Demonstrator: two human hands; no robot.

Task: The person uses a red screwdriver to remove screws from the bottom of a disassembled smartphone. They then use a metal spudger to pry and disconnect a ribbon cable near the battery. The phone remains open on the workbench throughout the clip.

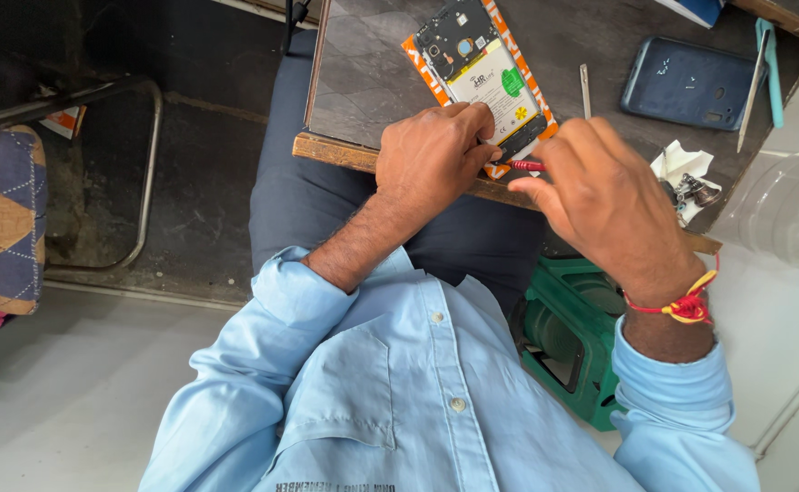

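An opened phone [483, 77] with its back off, battery and circuit board bare, lies in an orange-edged frame in the upper middle, overhanging the worn wooden edge of the dark desk [363, 82]. The left hand [436, 155] presses curled fingers on its lower end; the right hand [600, 196] pinches a thin red-handled tool [525, 166] at that corner. A blue back cover [691, 84] lies flat at the upper right, well apart.

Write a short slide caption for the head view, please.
Left hand steadies an opened phone while right hand holds a red-handled tool.
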